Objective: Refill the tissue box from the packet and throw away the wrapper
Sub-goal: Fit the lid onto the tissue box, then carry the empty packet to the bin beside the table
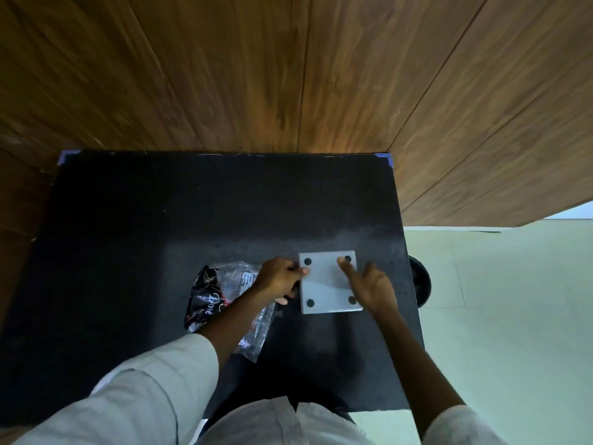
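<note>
A square grey tissue box (325, 285) lies upside down on the black table (160, 236), its flat base with round dark feet at the corners facing up. My left hand (279, 279) grips the box's left edge, thumb on the base. My right hand (369, 282) rests flat on the right side of the base, fingers spread, one fingertip near the far right foot. A crumpled clear and black plastic wrapper (221, 300) lies just left of the box, partly under my left forearm.
A wood-panelled wall (288, 75) rises behind the table. A round black bin (420, 285) stands on the pale floor (497, 316) just past the table's right edge. Blue tape (386, 157) marks the table's far corners.
</note>
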